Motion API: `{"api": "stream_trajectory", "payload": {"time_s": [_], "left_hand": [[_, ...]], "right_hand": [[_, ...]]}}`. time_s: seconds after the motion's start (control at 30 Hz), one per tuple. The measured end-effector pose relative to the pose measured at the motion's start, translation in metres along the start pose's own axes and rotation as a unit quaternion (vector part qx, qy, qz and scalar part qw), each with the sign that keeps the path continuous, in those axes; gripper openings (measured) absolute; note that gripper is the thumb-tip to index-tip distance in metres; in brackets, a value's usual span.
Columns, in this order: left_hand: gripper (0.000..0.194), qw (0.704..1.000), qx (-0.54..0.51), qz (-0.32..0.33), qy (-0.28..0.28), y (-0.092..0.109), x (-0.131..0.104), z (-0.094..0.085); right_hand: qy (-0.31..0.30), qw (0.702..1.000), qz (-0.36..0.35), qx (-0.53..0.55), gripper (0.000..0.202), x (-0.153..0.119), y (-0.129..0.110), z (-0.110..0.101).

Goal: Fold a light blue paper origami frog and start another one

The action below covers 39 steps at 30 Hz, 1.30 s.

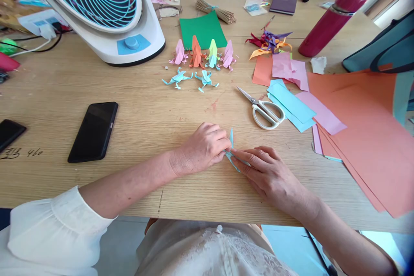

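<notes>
Blue paper (232,139): folded thin, between our two hands, on or just over the table (145,108); we cannot tell which.
Left hand (207,146): our fingers pinch the paper's left side.
Right hand (271,174): our fingers hold the paper's right side.
Scissors (267,114): lying past our right hand, near blue strips (293,102).
Folded figures (196,54): six, in two rows, near the green sheet (202,30).
Phone (93,131): flat, left of our hands.

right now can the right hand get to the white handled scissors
Probably yes: the scissors lie just beyond the right hand with only bare tabletop between. That hand is pressing the blue folded paper, though, so it would likely have to let go first.
</notes>
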<state>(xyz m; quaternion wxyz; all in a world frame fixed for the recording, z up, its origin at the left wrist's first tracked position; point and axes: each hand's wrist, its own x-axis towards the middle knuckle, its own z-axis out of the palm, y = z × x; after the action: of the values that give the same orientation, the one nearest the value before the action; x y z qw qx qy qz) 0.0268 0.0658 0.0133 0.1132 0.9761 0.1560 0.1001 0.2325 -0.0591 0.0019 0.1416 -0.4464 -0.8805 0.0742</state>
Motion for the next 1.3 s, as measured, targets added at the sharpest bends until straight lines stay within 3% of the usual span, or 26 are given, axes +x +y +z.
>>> {"api": "stream_trajectory", "payload": {"time_s": [0.43,0.6,0.93,1.3], "left_hand": [[0.020,0.994,0.082,0.062,0.044,0.005,-0.015,0.004],[0.019,0.987,0.122,0.103,0.033,0.010,-0.023,0.002],[0.025,0.981,0.191,-0.007,0.031,0.042,-0.036,0.007],[0.033,0.984,0.167,-0.068,-0.005,0.054,-0.046,0.010]], "right_hand": [[0.003,1.000,0.006,0.013,0.047,0.000,0.000,-0.001],[0.000,1.000,0.005,0.012,0.046,0.001,0.000,-0.004],[0.000,0.999,0.047,-0.014,0.041,0.000,-0.003,-0.003],[-0.005,0.997,0.068,-0.042,0.045,0.011,-0.014,-0.001]]}}
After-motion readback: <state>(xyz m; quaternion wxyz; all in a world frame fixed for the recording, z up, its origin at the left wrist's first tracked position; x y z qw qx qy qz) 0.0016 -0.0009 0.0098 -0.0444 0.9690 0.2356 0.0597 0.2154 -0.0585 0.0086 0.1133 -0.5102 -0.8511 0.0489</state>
